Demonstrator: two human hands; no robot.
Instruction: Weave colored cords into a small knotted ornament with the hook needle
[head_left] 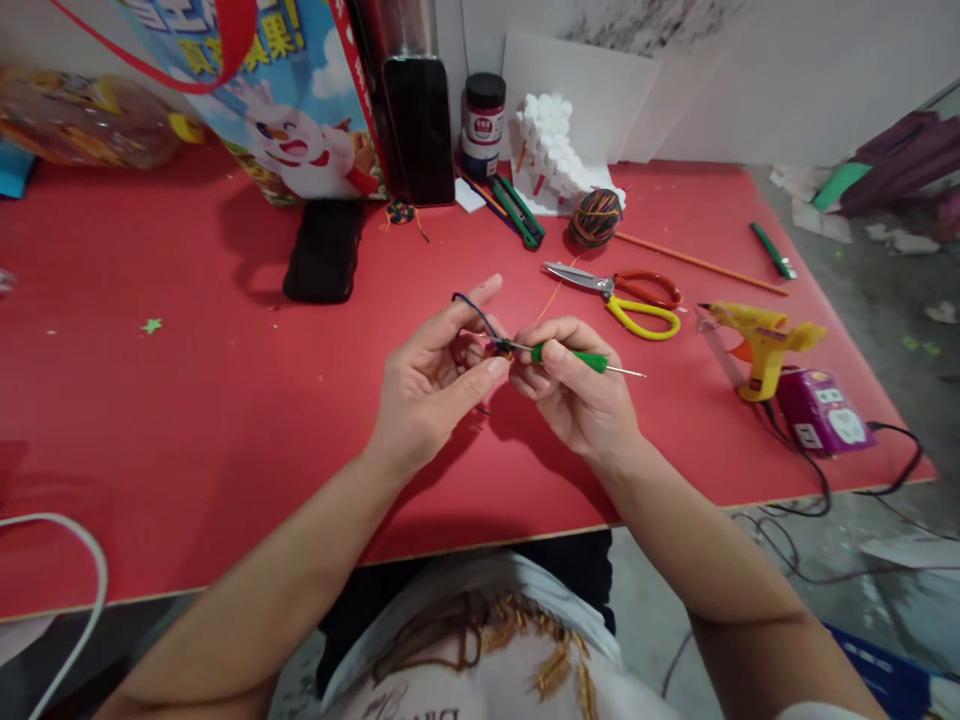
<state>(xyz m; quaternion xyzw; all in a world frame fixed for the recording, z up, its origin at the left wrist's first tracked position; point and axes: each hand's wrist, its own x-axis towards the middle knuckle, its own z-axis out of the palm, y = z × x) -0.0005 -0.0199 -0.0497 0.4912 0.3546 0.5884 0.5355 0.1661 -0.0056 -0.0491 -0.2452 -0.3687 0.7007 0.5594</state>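
My right hand (574, 385) grips a green-handled crochet hook (589, 358), its bare metal end pointing right. The hook's other tip meets a small piece of dark multicoloured crochet (501, 347). My left hand (435, 375) pinches that crochet piece between thumb and fingers, and a dark blue yarn strand (474, 306) loops over its index finger. From the work a thin orange yarn strand (553, 297) runs up toward a multicoloured yarn ball (595, 218) at the back. My fingers hide most of the crochet piece.
Scissors (622, 295) lie open-bladed beyond my right hand. A yellow glue gun (765, 345) stands by a purple box (825, 412) at right, with trailing cables. Behind are a black phone (324, 250), a green cutter (519, 212), a jar (482, 125) and a printed bag (292, 110).
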